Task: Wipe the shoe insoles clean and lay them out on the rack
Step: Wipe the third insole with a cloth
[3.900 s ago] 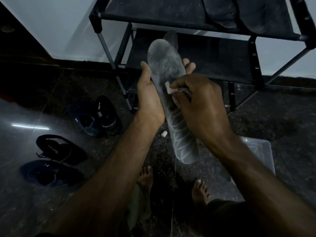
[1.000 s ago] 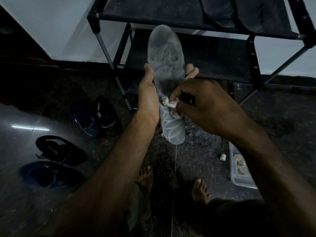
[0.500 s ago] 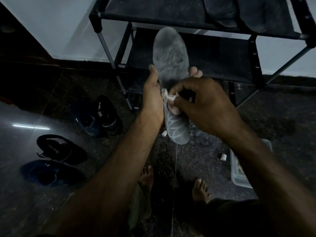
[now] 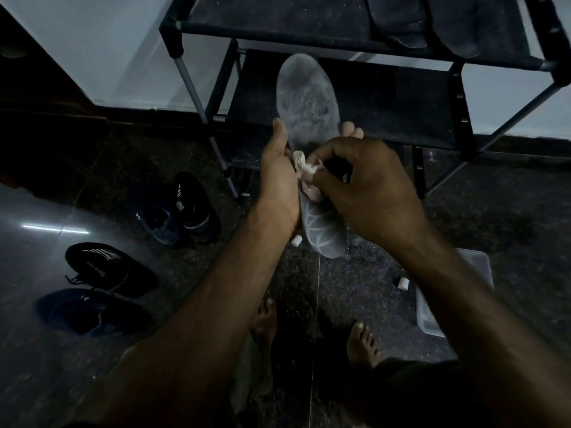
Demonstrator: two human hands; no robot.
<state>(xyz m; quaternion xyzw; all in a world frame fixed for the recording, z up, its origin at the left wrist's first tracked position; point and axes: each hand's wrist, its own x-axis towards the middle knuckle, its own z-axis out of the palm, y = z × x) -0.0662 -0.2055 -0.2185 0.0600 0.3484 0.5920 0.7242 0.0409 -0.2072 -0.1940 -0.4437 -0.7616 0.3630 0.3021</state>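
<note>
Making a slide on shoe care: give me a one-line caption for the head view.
Left hand holds a dusty insole while right hand wipes it with a wad.

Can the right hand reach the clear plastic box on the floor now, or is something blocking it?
Probably yes, but not freely: the right hand pinches the wipe against the insole. The box lies under the right forearm, with nothing between.

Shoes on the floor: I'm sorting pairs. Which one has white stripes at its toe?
The black shoe left of the forearm, beside the plain dark blue one.
</note>
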